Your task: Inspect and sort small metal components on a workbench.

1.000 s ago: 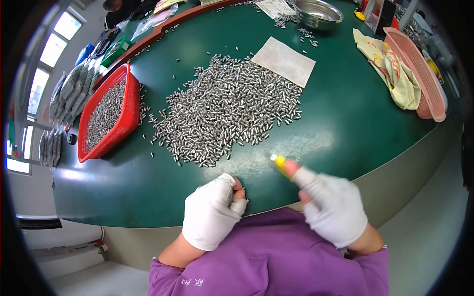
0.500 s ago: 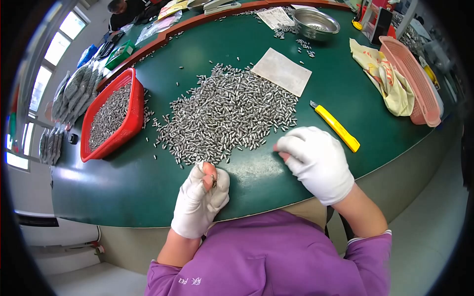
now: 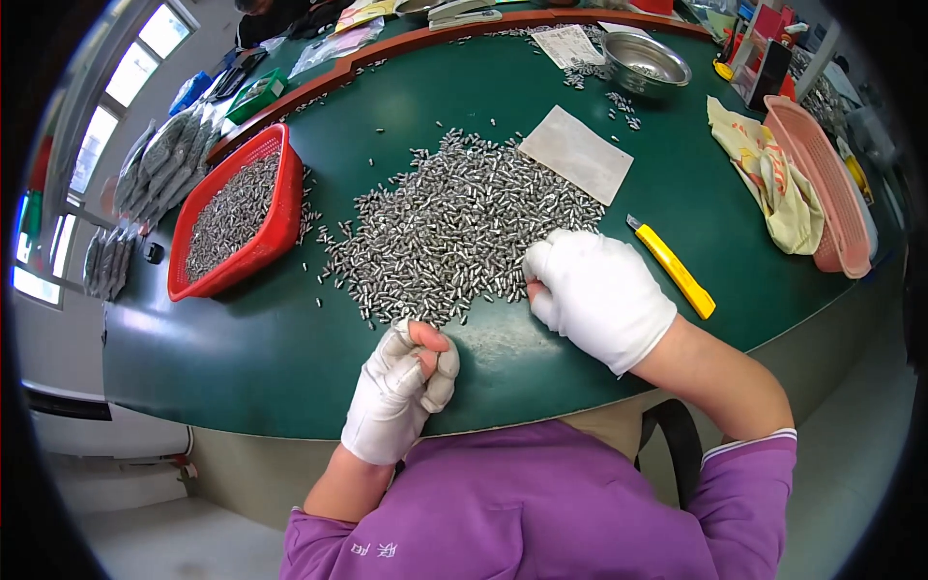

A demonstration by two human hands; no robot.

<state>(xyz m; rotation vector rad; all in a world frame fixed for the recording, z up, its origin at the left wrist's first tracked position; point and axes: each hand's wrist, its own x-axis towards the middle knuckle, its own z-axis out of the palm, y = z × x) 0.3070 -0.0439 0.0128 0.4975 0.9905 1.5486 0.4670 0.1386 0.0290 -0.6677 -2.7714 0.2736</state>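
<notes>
A wide heap of small silvery metal pins (image 3: 464,222) lies on the green tabletop. At its near edge is my left hand (image 3: 394,401), in a white glove with bare thumb and fingertip; its fingers are curled together, and whatever they hold is too small to make out. My right hand (image 3: 601,302), gloved in white too, reaches to the heap's right edge with its fingers bent and closed. Its fingertips are partly hidden under the hand, so I cannot see what is in them. A yellow utility knife (image 3: 677,273) with its blade tip out lies just right of that hand.
Left of the heap, a red plastic basket (image 3: 282,208) holds more metal pins. A pale card (image 3: 578,155) touches the heap's far right. Farther back stands a steel bowl (image 3: 646,60). A pink basket (image 3: 822,193) and yellowish cloth (image 3: 773,184) lie right, grey bags (image 3: 169,159) far left.
My right hand has moved forward and left to the heap's edge. My left hand stays near the heap's front, its fingers still curled. The whole view has shifted slightly.
</notes>
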